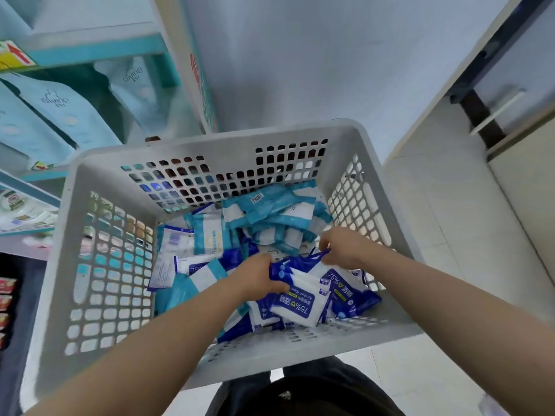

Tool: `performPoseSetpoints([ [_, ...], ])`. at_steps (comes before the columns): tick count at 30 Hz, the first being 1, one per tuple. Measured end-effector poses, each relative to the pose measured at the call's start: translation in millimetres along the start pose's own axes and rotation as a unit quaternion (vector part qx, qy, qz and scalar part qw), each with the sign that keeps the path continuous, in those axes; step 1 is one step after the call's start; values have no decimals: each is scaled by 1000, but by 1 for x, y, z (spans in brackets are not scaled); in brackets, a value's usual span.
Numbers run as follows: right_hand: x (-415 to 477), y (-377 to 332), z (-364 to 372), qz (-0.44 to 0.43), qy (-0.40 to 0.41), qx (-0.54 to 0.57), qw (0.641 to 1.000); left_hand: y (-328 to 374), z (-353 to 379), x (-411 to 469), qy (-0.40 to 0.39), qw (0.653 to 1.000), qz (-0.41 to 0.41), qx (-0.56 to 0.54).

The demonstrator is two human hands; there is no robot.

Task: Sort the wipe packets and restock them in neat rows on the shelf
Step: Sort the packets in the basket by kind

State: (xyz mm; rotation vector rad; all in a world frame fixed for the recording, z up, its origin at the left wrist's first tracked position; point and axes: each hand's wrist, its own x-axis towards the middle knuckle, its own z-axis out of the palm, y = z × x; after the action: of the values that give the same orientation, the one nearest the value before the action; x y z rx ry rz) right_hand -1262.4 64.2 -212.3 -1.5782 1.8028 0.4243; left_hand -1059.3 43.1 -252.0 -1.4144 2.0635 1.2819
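1. Inside the pale perforated basket [210, 142], low in the middle of the view, both bare forearms reach down among loose wipe packets.
2. The left hand [258, 276] curls its fingers and thumb round the left end of a blue bundle [300, 274] of dark-blue-and-white packets.
3. The right hand [341, 246] pinches the upper right corner of the same bundle between thumb and fingertips.
4. The bundle sits in the near right part of the basket, over more blue packets [351, 292] printed "75%" that lie against the near wall.
5. Teal packets [270, 205], teal and white, are heaped at the far side, with a few more mixed in along the left.
6. The shelf [99, 51], edged in teal, stands just beside the basket on the left and holds large pale-blue pouches [60, 106] leaning in a row.
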Motion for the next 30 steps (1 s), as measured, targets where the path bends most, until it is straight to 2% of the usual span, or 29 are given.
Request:
performPoseSetpoints([
  [4, 2, -2, -9, -16, 23, 68, 997, 0, -5, -2, -8, 999, 6, -51],
  [8, 2, -8, -8, -11, 33, 174, 984, -5, -7, -11, -98, 983, -54, -148],
  [11, 6, -11, 2, -19, -4, 166, 986, -12, -3, -19, -116, 985, -69, -108],
  [15, 9, -15, 9, -47, -11, 125, 991, -13, 3, -13, -72, 992, -39, -98],
  [18, 11, -16, 5, -46, -28, 102, 993, -10, 3, -5, -53, 997, -21, -49],
  [21, 15, -20, -2, -55, -20, 96, 994, -14, 0, -5, -47, 999, -27, -4],
  [24, 16, -38, -8, -90, -2, 101, 991, -26, -23, -11, -2, 999, -38, 26],
  [27, 22, -68, -8, -122, -12, 135, 983, -51, -57, -22, 72, 995, -71, 10],
  [30, 32, -103, 1, -155, -52, 129, 978, -86, -78, -38, 114, 980, -149, 65],
])
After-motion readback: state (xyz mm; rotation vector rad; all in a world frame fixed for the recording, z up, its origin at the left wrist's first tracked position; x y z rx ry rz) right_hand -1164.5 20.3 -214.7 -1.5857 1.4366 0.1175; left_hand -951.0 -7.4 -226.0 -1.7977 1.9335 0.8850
